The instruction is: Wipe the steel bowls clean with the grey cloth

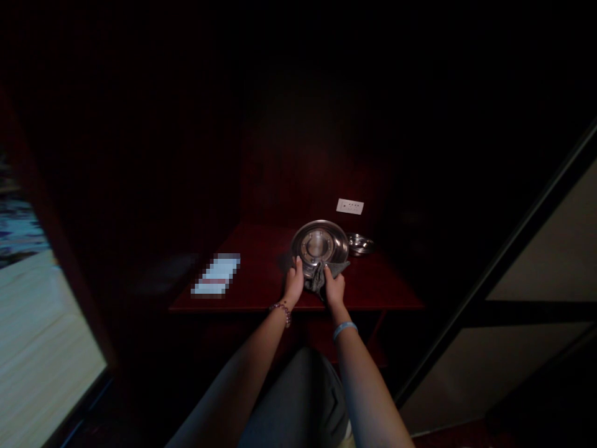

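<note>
A round steel bowl [318, 244] is held up over the dark red shelf [261, 289], tilted so that its inside faces me. My left hand [294, 281] grips its lower left rim, thumb on the inner side. At the lower right, my right hand [334, 287] pinches a grey cloth [316, 280] against the rim. The cloth hangs bunched between both hands, with one corner sticking out to the right. Behind the bowl on the right, more shiny steel dishware [360, 244] rests on the shelf.
A blurred white rectangular item [217, 275] lies at the shelf's left. On the back wall is a white socket plate [350, 206]. Dark panels stand on both sides. A pale wooden surface [41, 348] shows at far left, and my knee is below the shelf edge.
</note>
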`<action>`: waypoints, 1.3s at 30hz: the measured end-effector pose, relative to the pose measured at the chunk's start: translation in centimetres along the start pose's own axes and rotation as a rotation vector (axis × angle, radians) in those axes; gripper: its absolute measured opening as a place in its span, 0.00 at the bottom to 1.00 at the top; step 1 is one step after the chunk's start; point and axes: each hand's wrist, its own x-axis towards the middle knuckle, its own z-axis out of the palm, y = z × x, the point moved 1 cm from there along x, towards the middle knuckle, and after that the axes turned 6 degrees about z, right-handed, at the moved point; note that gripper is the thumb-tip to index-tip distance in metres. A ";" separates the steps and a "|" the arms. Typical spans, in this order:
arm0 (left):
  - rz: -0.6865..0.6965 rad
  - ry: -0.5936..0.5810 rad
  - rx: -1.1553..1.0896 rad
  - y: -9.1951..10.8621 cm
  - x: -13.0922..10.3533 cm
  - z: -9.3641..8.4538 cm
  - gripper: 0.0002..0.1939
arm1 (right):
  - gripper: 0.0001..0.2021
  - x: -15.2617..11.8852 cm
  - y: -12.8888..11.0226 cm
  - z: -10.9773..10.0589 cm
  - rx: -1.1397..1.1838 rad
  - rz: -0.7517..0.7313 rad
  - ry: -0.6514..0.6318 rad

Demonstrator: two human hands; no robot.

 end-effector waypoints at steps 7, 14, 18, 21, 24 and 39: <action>0.014 0.000 -0.019 -0.2 0.1 0.1 0.32 | 0.23 0.1 0.2 0.1 0.011 0.007 0.007; 0.012 0.003 -0.008 0.1 -0.1 0.0 0.32 | 0.22 -0.1 -0.1 0.0 0.016 0.002 0.008; 0.011 -0.008 0.005 0.2 -0.2 0.0 0.32 | 0.22 -0.1 0.0 0.0 0.004 0.007 0.008; 0.006 -0.015 0.016 0.1 -0.1 0.0 0.33 | 0.22 0.0 0.1 0.0 0.005 0.009 0.014; 0.009 -0.010 0.012 0.0 0.0 0.0 0.32 | 0.22 0.0 0.1 0.0 -0.012 0.004 0.009; 0.004 0.003 0.005 -0.1 0.1 0.0 0.34 | 0.24 -0.3 -0.5 0.0 -0.058 0.004 -0.010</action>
